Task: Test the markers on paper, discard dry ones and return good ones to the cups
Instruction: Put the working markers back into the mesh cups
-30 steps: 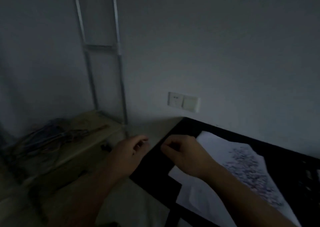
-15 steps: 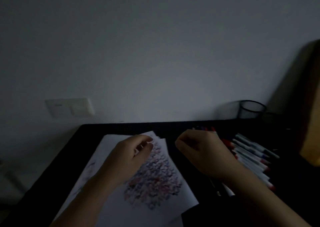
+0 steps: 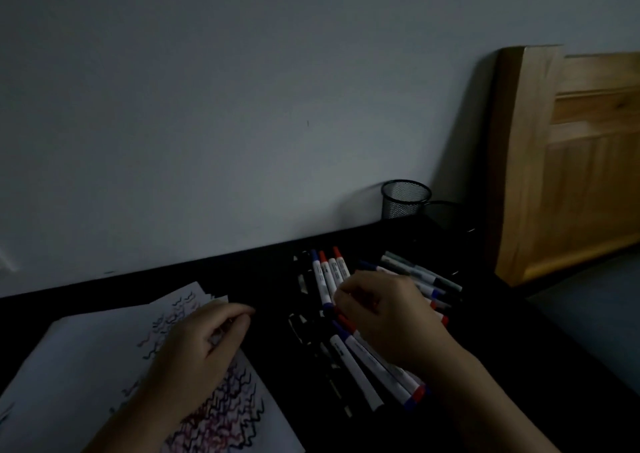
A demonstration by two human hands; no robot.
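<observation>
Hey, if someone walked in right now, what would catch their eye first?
Probably the paper at lower left, thick with red, blue and black squiggles, under the left hand. Next, the heap of markers on the black desk, the right hand over them.

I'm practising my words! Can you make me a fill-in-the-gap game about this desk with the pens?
1. The paper is covered in wavy ___.
2. The mesh cup stands by the ___.
3. The right hand is over the pile of ___.
4. The left hand is over the ___.

Missing words: scribbles; wall; markers; paper
</observation>
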